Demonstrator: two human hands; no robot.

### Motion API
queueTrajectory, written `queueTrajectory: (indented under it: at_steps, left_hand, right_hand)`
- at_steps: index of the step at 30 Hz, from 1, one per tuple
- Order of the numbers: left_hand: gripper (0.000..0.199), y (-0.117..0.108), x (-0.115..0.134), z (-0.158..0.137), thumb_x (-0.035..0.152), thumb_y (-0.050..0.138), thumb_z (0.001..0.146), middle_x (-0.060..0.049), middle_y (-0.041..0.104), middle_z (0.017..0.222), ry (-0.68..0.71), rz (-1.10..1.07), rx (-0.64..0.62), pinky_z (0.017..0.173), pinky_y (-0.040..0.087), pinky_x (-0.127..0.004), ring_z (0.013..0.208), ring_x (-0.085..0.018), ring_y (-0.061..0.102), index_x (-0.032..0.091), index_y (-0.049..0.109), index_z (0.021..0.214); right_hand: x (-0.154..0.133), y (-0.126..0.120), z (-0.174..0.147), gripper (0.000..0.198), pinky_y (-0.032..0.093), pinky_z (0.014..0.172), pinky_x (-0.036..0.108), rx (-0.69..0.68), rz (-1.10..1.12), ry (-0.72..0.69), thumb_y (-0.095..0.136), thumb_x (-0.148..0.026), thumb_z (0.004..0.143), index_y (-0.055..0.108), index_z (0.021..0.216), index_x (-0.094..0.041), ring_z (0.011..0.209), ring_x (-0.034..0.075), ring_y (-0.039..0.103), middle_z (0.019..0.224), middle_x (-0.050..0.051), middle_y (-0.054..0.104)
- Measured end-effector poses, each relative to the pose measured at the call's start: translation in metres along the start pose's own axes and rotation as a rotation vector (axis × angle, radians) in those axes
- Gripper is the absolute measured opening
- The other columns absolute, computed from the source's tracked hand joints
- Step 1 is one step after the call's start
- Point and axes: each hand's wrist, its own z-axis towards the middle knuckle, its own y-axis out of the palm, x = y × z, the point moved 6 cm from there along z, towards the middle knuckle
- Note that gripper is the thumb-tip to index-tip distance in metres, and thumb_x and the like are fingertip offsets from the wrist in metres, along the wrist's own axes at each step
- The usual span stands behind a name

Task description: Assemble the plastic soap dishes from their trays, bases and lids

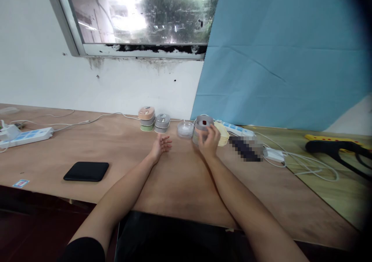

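My right hand [209, 141] is at the front right of a stack of round, partly see-through bowls or cups [200, 123]. Its fingers are curved with the thumb apart, overlapping part of the stack, and I cannot tell if they touch it. A dark red patch shows at the top of the stack. My left hand [161, 147] hovers palm inward, fingers spread, with nothing in it. Just beyond it stand a grey stack of lidded boxes [162, 123] and a taller peach, grey and green stack [146, 118]. Clear round lids or dishes [185, 130] sit between the hands.
Pale yellow stacked pieces [223, 134] lie right of my right hand, near a power strip [236, 129] and a blurred dark object [246, 149]. A white adapter [273, 154] trails cables. At left are a black pouch [86, 171] and another power strip [27, 137].
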Motion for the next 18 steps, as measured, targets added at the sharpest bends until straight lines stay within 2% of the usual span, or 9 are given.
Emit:
queueTrajectory:
  at_steps: [3, 5, 7, 9, 12, 15, 18]
  left_hand:
    - [0.047, -0.001, 0.015, 0.002, 0.056, 0.056, 0.078, -0.013, 0.057, 0.118, 0.312, 0.419, 0.197, 0.094, 0.039, -0.041, 0.109, -0.028, 0.052, 0.019, 0.059, 0.108]
    - [0.043, 0.003, 0.030, 0.003, 0.048, 0.056, 0.081, -0.014, 0.049, 0.128, 0.516, 0.654, 0.287, 0.105, 0.029, -0.042, 0.122, -0.030, 0.041, 0.019, 0.058, 0.113]
    - [0.046, 0.004, 0.043, 0.009, 0.043, 0.054, 0.083, -0.015, 0.038, 0.140, 0.592, 0.858, 0.360, 0.110, 0.020, -0.046, 0.131, -0.033, 0.030, 0.018, 0.054, 0.122]
    - [0.057, 0.006, 0.051, 0.021, 0.037, 0.058, 0.080, -0.014, 0.024, 0.150, 0.593, 1.057, 0.369, 0.111, 0.014, -0.050, 0.138, -0.036, 0.018, 0.019, 0.047, 0.133]
    - [0.073, 0.007, 0.056, 0.043, 0.033, 0.060, 0.076, -0.011, 0.011, 0.156, 0.555, 1.285, 0.334, 0.111, 0.009, -0.053, 0.142, -0.036, 0.005, 0.022, 0.034, 0.143]
    - [0.077, 0.005, 0.054, 0.061, 0.033, 0.059, 0.076, -0.012, 0.013, 0.156, 0.504, 1.383, 0.317, 0.111, 0.007, -0.055, 0.143, -0.035, 0.003, 0.020, 0.028, 0.146]
    - [0.075, 0.009, 0.049, 0.063, 0.030, 0.059, 0.075, -0.013, 0.019, 0.154, 0.535, 1.381, 0.271, 0.112, 0.005, -0.054, 0.143, -0.035, 0.004, 0.019, 0.033, 0.144]
  right_hand:
    - [-0.066, 0.011, -0.021, 0.034, 0.045, 0.097, 0.044, -0.203, 0.175, -0.284, 0.054, -0.029, 0.084, 0.055, 0.117, -0.021, 0.116, 0.026, 0.051, 0.122, 0.014, 0.053]
    - [-0.112, 0.013, -0.039, 0.033, 0.046, 0.097, 0.041, -0.295, 0.328, -0.438, 0.055, -0.026, 0.084, 0.057, 0.116, -0.024, 0.115, 0.023, 0.053, 0.123, 0.011, 0.055]
    - [-0.144, 0.014, -0.051, 0.031, 0.047, 0.096, 0.040, -0.364, 0.433, -0.486, 0.054, -0.025, 0.085, 0.058, 0.115, -0.026, 0.115, 0.022, 0.053, 0.125, 0.009, 0.055]
    - [-0.163, 0.015, -0.059, 0.030, 0.049, 0.094, 0.039, -0.432, 0.484, -0.549, 0.053, -0.025, 0.085, 0.059, 0.115, -0.026, 0.113, 0.020, 0.055, 0.126, 0.008, 0.055]
    - [-0.160, 0.014, -0.058, 0.029, 0.051, 0.091, 0.038, -0.461, 0.498, -0.552, 0.051, -0.025, 0.086, 0.059, 0.114, -0.024, 0.109, 0.020, 0.056, 0.125, 0.009, 0.055]
    - [-0.135, 0.014, -0.048, 0.029, 0.052, 0.089, 0.039, -0.425, 0.460, -0.440, 0.051, -0.025, 0.086, 0.059, 0.113, -0.022, 0.105, 0.021, 0.058, 0.124, 0.011, 0.055]
    - [-0.113, 0.015, -0.039, 0.029, 0.052, 0.088, 0.041, -0.381, 0.410, -0.340, 0.052, -0.026, 0.085, 0.060, 0.113, -0.022, 0.103, 0.022, 0.058, 0.124, 0.012, 0.054]
